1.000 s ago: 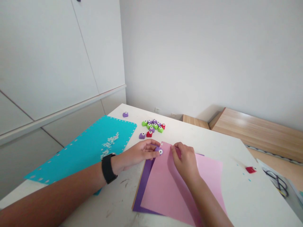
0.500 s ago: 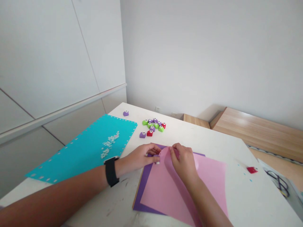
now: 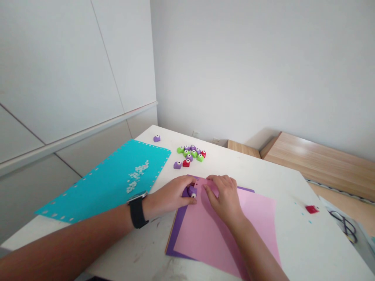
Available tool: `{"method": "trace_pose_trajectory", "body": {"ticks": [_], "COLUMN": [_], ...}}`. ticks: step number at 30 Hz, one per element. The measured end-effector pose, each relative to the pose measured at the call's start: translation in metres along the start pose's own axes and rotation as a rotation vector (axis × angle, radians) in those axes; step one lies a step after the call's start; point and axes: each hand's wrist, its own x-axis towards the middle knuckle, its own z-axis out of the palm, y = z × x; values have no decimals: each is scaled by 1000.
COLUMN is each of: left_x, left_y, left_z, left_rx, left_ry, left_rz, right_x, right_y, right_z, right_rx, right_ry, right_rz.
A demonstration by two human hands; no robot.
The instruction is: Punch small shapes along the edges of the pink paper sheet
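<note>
My left hand [image 3: 177,194], with a black watch on its wrist, is closed around a small purple craft punch [image 3: 192,191]. The punch sits at the left edge of a pink sheet of paper [image 3: 258,218], near its far corner. A few small punched holes show in that corner. My right hand [image 3: 224,195] holds the sheet's far edge, thumb on top and fingers at the rim. Beneath the pink paper lies a purple sheet [image 3: 179,228], showing along the left and far sides.
A blue sheet [image 3: 111,175] with holes along its edges lies left, bearing small pale paper cutouts [image 3: 137,175]. Several green, purple and red punches [image 3: 191,152] cluster at the back. One purple punch [image 3: 157,138] stands apart; a red punch [image 3: 312,209] lies right, near scissors [image 3: 344,224].
The pink sheet's far edge has come down flatter. My right fingers have loosened from a tight pinch and spread along it. The purple punch shows more clearly in my left hand.
</note>
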Motion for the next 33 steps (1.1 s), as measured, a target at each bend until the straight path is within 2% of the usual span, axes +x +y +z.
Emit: {"method": "trace_pose_trajectory", "body": {"ticks": [4, 7, 13, 19, 22, 33], "left_x": [1, 1, 4, 7, 8, 9], "left_y": [-11, -10, 3, 2, 2, 4], "left_z": [-4, -8, -14, -13, -13, -11], "left_rx": [136, 155, -101, -376, -419, -525], "left_ry": [-20, -37, -106, -131, -116, -174], "left_rz": [16, 17, -21, -83, -100, -115], "right_x": [1, 1, 0, 0, 0, 0], "right_y": [0, -1, -3, -2, -3, -4], "right_z": [-1, 0, 0, -1, -2, -3], "right_rx": [26, 45, 115, 157, 162, 204], "right_ry": [17, 16, -19, -8, -6, 8], "right_rz": [23, -4, -66, -54, -63, -87]}}
